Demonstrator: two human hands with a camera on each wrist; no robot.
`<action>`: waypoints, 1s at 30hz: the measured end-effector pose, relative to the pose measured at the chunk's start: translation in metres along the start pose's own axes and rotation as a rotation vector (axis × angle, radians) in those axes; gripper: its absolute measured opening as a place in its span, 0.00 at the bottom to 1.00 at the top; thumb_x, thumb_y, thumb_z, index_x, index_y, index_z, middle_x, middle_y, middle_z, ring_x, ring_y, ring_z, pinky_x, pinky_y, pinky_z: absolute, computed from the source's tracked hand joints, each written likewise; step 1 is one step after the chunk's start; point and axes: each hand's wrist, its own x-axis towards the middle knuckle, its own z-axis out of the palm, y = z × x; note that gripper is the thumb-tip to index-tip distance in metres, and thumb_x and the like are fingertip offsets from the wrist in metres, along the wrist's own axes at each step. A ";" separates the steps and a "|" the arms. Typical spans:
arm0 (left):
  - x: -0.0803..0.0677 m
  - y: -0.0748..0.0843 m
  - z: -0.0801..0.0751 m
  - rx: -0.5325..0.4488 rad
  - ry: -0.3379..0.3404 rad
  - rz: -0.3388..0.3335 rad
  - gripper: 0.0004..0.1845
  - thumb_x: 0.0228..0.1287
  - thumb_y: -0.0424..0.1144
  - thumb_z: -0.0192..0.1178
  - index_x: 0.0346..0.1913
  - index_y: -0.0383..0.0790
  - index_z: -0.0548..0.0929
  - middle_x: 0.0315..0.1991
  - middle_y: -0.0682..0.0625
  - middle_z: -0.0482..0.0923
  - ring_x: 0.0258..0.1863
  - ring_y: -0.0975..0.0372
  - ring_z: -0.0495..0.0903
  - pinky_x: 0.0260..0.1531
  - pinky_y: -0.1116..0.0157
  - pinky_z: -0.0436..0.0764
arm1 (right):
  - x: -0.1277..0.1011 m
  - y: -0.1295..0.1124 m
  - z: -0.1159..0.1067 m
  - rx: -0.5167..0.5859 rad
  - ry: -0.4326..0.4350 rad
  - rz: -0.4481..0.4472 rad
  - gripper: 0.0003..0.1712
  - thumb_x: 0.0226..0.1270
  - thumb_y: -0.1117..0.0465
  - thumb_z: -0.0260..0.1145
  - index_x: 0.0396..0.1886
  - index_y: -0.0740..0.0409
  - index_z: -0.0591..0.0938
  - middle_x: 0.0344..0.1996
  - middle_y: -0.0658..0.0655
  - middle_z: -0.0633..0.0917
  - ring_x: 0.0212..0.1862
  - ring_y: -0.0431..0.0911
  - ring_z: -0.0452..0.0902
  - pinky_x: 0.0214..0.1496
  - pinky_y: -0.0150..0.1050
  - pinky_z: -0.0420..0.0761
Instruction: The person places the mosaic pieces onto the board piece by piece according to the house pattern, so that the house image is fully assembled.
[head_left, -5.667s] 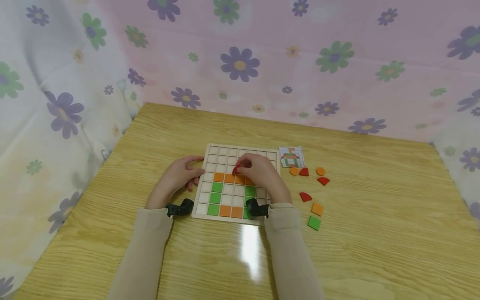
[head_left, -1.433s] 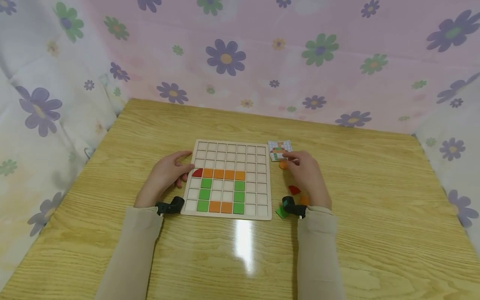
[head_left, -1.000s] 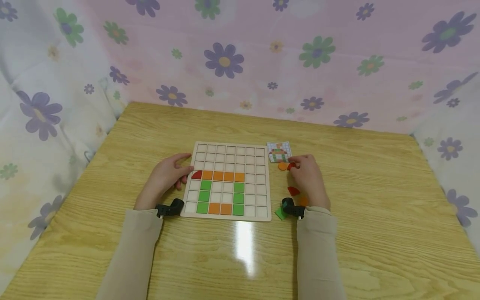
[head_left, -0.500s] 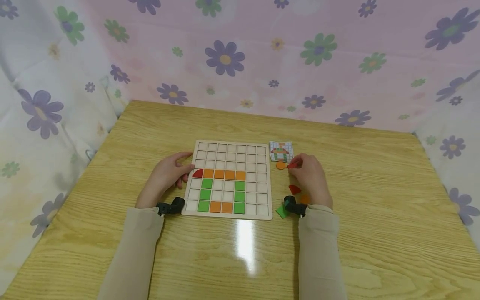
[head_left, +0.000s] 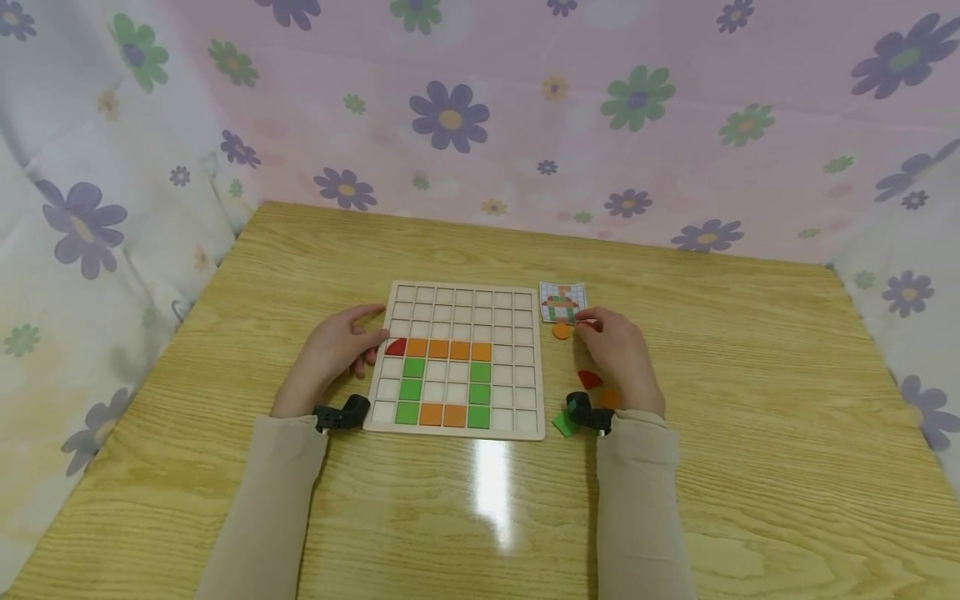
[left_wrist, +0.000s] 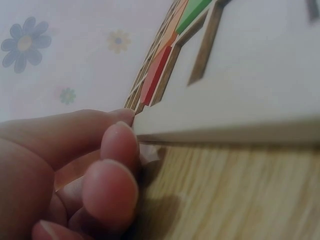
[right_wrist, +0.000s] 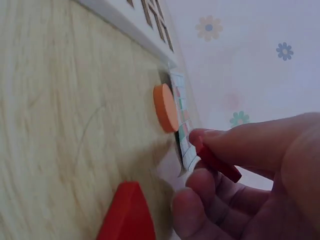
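My left hand rests at the left edge of a wooden grid board, its fingertips touching the rim, as the left wrist view shows. Set in the board are green squares, orange squares and one red quarter-circle tile at the left end of the orange row. Right of the board, my right hand pinches another red quarter-circle tile between thumb and fingers, just above the table. That tile is mostly hidden by the hand in the head view.
A small pattern card lies at the board's upper right, an orange disc below it. Near the right wrist are a loose red quarter-circle, an orange piece and a green square. Flowered cloth hangs behind the table.
A red tile that my right hand held over the board now sits left of the orange row. The right hand has moved right and picked up another red tile. My left hand stays at the edge.
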 end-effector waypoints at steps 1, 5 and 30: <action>0.000 0.000 0.000 -0.016 -0.003 -0.002 0.28 0.64 0.49 0.56 0.67 0.54 0.64 0.23 0.45 0.77 0.16 0.60 0.74 0.20 0.61 0.80 | 0.001 -0.001 0.001 -0.003 -0.004 -0.010 0.19 0.72 0.54 0.48 0.57 0.53 0.75 0.53 0.58 0.76 0.47 0.53 0.68 0.48 0.45 0.70; -0.001 0.000 0.001 -0.039 -0.010 -0.007 0.29 0.64 0.49 0.56 0.67 0.54 0.64 0.24 0.44 0.77 0.16 0.60 0.74 0.20 0.61 0.80 | 0.002 -0.007 0.005 0.010 -0.002 -0.021 0.19 0.72 0.53 0.48 0.56 0.52 0.76 0.55 0.57 0.75 0.50 0.53 0.67 0.50 0.46 0.69; 0.004 -0.002 0.000 0.053 0.000 0.001 0.29 0.64 0.52 0.56 0.67 0.54 0.63 0.20 0.47 0.77 0.13 0.59 0.74 0.16 0.64 0.75 | 0.003 -0.045 0.031 -0.080 -0.120 -0.279 0.12 0.63 0.55 0.62 0.44 0.53 0.83 0.39 0.53 0.83 0.42 0.47 0.75 0.49 0.43 0.74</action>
